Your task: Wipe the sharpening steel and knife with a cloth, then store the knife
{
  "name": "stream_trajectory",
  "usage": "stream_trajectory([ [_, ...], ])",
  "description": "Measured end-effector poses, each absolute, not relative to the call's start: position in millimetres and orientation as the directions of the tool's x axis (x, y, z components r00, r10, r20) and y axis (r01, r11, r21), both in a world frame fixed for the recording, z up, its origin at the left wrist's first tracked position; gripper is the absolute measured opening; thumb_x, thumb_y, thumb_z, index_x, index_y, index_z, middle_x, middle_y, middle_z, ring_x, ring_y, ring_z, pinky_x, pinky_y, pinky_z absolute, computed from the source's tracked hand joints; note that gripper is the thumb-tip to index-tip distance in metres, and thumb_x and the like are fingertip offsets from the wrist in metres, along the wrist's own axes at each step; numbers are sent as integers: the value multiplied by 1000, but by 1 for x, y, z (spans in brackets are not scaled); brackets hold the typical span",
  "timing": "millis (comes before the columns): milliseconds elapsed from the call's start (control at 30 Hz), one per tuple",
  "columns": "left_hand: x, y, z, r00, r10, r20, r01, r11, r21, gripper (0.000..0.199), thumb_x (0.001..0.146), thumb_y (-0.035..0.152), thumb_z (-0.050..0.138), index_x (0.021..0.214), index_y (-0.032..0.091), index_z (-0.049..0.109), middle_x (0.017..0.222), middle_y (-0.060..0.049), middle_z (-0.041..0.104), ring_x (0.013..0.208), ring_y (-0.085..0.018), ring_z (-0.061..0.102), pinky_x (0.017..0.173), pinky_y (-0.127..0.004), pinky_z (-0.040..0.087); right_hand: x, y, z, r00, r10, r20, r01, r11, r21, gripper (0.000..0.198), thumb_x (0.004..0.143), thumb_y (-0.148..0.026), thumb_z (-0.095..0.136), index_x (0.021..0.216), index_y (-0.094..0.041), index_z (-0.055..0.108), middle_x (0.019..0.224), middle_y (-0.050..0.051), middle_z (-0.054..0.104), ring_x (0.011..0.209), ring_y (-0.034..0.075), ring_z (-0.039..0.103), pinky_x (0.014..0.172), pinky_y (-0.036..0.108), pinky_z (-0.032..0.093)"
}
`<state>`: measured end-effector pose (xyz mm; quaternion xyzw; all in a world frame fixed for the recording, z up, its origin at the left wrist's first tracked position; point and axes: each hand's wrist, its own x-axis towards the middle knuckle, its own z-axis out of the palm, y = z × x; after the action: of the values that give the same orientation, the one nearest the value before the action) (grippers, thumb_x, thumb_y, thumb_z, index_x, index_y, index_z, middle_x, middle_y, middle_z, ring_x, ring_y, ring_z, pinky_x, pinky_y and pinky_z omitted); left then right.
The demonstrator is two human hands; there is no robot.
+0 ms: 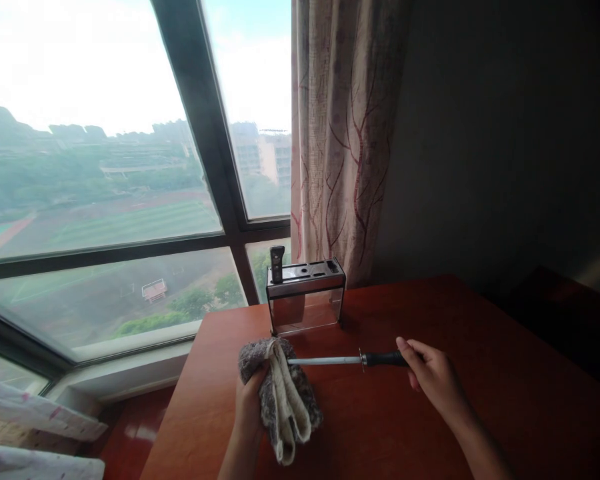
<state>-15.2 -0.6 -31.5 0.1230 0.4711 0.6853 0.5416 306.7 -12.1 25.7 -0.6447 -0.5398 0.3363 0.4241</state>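
In the lower centre of the frame, a slim, bright metal rod with a small crossguard (325,361) lies nearly level above the reddish-brown wooden table (410,420), its left end hidden in a folded, shaggy grey-brown cloth with a pale underside (287,407). The right hand (427,370), lower right of centre, is closed around the end of the rod's black handle (384,359); the left hand (251,403), lower centre-left, is wrapped round the cloth, its fingers mostly covered. Since the tip is out of sight, it could poke through a thin fold into the left palm if pushed too hard. Gripped so far back, the handle might twist or dip. A wide swing upward could knock the clear-sided, metal-topped holder (305,283) at the table's far edge, where one dark handle (277,265) sticks up.
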Motion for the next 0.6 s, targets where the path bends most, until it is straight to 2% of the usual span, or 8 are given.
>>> stream_trajectory([
  [100, -15, -5, -28, -267, 868, -419, -736, 96, 670, 33, 53, 21, 81, 83, 14, 68, 70, -4, 73, 73, -29, 72, 65, -35, 58, 301, -12, 25, 207, 978, -11, 350, -84, -933, 50, 84, -62, 49, 55, -21, 44, 35, -6, 39, 36, 9, 37, 39, 21, 27],
  [200, -17, -9, -25, -122, 855, -503, -827, 192, 528, 26, 61, 24, 77, 83, 13, 69, 71, -8, 75, 77, -33, 72, 68, -40, 59, 294, -11, 17, 170, 983, -64, 219, -101, -970, 47, 84, -62, 49, 60, -21, 47, 39, -6, 42, 38, 9, 38, 40, 21, 26],
  [300, -20, -11, -25, -65, 847, -528, -872, 209, 443, 31, 66, 29, 74, 92, 14, 70, 76, -9, 76, 83, -36, 72, 74, -44, 59, 287, -11, 6, 136, 985, -102, 122, -119, -985, 43, 83, -60, 53, 69, -20, 55, 44, -6, 44, 42, 9, 39, 42, 21, 29],
  [433, -16, -9, -30, -93, 863, -497, -889, 152, 432, 34, 70, 36, 72, 98, 16, 69, 81, -9, 77, 87, -37, 71, 78, -48, 58, 276, -16, -4, 95, 989, -110, 63, -116, -991, 40, 82, -58, 56, 79, -19, 61, 52, -4, 49, 50, 11, 45, 46, 20, 35],
  [533, -6, -8, -32, -134, 864, -486, -859, 143, 491, 26, 72, 32, 72, 90, 14, 68, 79, -9, 76, 83, -33, 72, 74, -44, 59, 266, -21, -7, 18, 996, -83, 51, -84, -995, 38, 82, -57, 58, 85, -19, 65, 59, -2, 55, 57, 13, 52, 51, 21, 40],
  [600, 2, -8, -33, -171, 865, -472, -824, 137, 550, 27, 68, 28, 75, 91, 15, 67, 77, -7, 76, 79, -31, 73, 70, -40, 60, 258, -24, -7, -39, 997, -63, 78, -60, -995, 39, 82, -55, 58, 92, -18, 67, 63, 0, 60, 59, 15, 55, 54, 23, 43],
])
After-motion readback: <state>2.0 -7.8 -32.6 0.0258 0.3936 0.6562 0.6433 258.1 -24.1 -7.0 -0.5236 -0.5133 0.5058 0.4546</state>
